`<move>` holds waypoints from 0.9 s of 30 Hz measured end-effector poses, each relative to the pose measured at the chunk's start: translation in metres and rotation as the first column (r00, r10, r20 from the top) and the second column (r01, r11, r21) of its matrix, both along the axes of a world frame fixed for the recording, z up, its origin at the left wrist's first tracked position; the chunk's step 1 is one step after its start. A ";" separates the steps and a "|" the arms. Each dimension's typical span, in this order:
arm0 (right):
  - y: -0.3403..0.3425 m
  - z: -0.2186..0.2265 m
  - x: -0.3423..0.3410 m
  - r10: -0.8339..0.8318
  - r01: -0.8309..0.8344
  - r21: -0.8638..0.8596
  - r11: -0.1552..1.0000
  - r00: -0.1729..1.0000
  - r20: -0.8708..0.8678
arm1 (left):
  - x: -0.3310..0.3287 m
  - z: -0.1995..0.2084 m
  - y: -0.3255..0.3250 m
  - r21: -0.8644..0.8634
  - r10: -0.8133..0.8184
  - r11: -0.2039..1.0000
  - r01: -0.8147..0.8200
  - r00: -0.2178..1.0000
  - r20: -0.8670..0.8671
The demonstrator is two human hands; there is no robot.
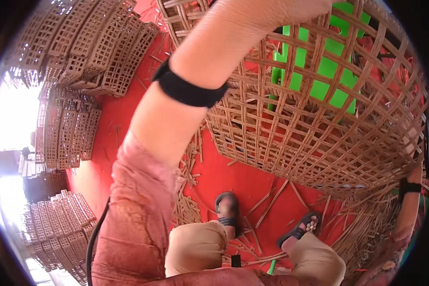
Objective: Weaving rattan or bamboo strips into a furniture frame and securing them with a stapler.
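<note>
A large brown basket [267,143] of open-weave strips stands tilted before me, its latticed side filling the upper right. My left hand [295,8] reaches over the top of this basket, its arm crossing the upper middle. The top edge of the picture cuts off its fingers, so their grip does not show. At the far right, my right hand [410,139] is against the basket's side, partly covered by the strips. Its fingers are hidden. Through the weave, a bright green plastic stool-like piece [336,78] with slots is visible.
Tall stacks of nested woven baskets [76,47] line the left side, with another stack [62,224] lower down. Loose cut strips [188,209] litter the red floor covering [252,190]. A heap of strips [367,229] lies at the right, near my sandaled feet [229,209].
</note>
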State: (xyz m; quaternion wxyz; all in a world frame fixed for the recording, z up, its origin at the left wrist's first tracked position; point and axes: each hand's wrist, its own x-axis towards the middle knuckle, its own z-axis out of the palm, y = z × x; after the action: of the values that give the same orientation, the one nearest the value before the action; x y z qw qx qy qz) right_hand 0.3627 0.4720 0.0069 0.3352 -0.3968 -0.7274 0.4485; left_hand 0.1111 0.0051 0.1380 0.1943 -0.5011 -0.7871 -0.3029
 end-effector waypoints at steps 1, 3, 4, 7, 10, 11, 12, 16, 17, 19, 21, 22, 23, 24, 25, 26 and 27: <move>0.000 -0.006 -0.002 0.014 -0.023 -0.151 0.988 0.998 -0.058 | -0.005 0.002 -0.004 -0.015 -0.021 1.000 0.021 0.999 0.047; 0.000 -0.015 -0.004 0.007 -0.071 -0.417 0.906 0.988 -0.152 | -0.012 -0.004 -0.038 0.079 0.020 0.997 -0.018 0.999 -0.026; -0.001 -0.018 -0.004 -0.004 -0.090 -0.513 0.854 0.984 -0.178 | -0.016 -0.011 -0.064 0.190 0.113 0.977 -0.098 0.991 -0.071; -0.009 -0.016 0.005 -0.038 -0.104 -0.715 0.691 0.983 -0.180 | -0.022 -0.056 -0.137 0.459 0.418 0.677 -0.576 0.814 0.405; -0.034 0.000 0.019 0.000 -0.132 -0.778 0.615 0.986 -0.168 | -0.030 -0.156 -0.149 0.163 0.003 0.710 -0.685 0.235 0.972; -0.048 0.007 0.025 -0.049 -0.083 -0.837 0.541 0.990 -0.130 | -0.029 -0.188 -0.142 0.124 -0.029 0.785 -0.607 0.164 0.986; -0.062 0.015 0.031 -0.066 -0.057 -0.858 0.511 0.992 -0.106 | -0.033 -0.216 -0.120 -0.011 0.103 0.808 -0.590 0.122 0.987; -0.104 0.049 0.021 -0.248 0.169 -0.798 0.579 0.968 0.025 | -0.027 -0.246 -0.115 -0.025 -0.024 0.723 -0.690 -0.061 0.998; -0.107 0.055 0.009 -0.176 0.106 -0.777 0.621 0.984 -0.006 | -0.017 -0.237 -0.122 0.034 0.089 0.682 -0.730 0.129 0.988; -0.101 0.082 -0.007 -0.199 0.193 -0.698 0.689 0.977 0.073 | 0.001 -0.211 -0.144 -0.017 -0.030 0.591 -0.807 -0.043 0.999; -0.098 0.092 -0.034 -0.201 0.182 -0.657 0.731 0.978 0.048 | 0.017 -0.186 -0.174 0.104 -0.290 0.446 -0.889 -0.034 0.956; -0.101 0.103 -0.033 -0.213 0.190 -0.621 0.761 0.976 0.039 | 0.040 -0.170 -0.190 0.141 -0.399 0.401 -0.905 -0.034 0.916; -0.106 0.109 -0.042 -0.187 0.206 -0.441 0.874 0.979 0.086 | 0.065 -0.156 -0.207 0.156 -0.490 0.339 -0.928 -0.033 0.871; -0.111 0.122 -0.057 -0.121 0.130 -0.477 0.869 0.991 0.049 | 0.086 -0.140 -0.228 0.089 -0.545 0.248 -0.965 -0.063 0.836; -0.124 0.131 -0.073 0.017 -0.003 -0.587 0.810 1.000 0.019 | 0.108 -0.123 -0.246 0.057 -0.396 0.201 -0.978 -0.028 0.918; -0.143 0.138 -0.092 0.165 -0.144 -0.629 0.764 0.986 -0.025 | 0.135 -0.105 -0.261 -0.026 -0.250 0.088 -0.996 -0.047 0.967; -0.165 0.146 -0.113 0.185 -0.165 -0.630 0.759 0.982 -0.034 | 0.159 -0.087 -0.283 -0.063 -0.214 -0.027 -0.998 -0.056 0.975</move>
State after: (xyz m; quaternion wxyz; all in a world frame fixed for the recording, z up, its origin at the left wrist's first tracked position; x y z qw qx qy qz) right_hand 0.2498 0.3065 0.1530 0.1291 -0.4231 -0.5740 0.6891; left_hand 0.2697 -0.2780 0.0509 0.0567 0.4312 -0.5077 -0.7437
